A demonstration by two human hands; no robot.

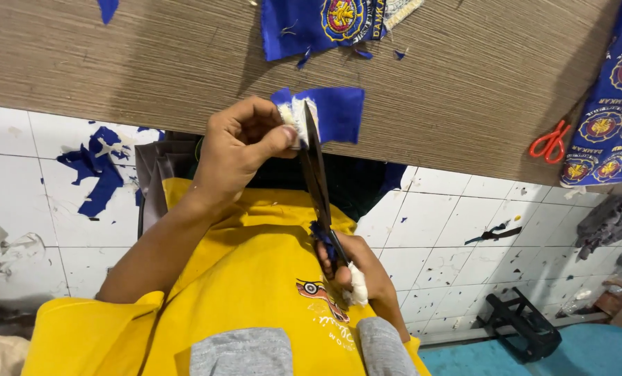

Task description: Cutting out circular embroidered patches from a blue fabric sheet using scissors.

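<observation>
The blue cloth patch [328, 111] is held up just over the near edge of the brown table [151, 63], with white backing showing on its left side. To cut it well, I think the blades should stay close to the stitched border and the cloth should be turned little by little, not the scissors [318, 174].

The patch looks small, with frayed threads and a rough lower edge; its front design is hidden from here. The left hand [241, 143] pinches its white edge between thumb and fingers, closed tight on it. The right hand [349, 268] is closed around the scissors' handle, which is wrapped in blue, and one finger has a white bandage. The long dark blades point up and meet the patch; how far they are apart I cannot tell.

More blue patches [325, 21] lie further on the table, and small red scissors [551, 143] lie at the right. Blue scraps [99, 170] lie on the white tiled floor.
</observation>
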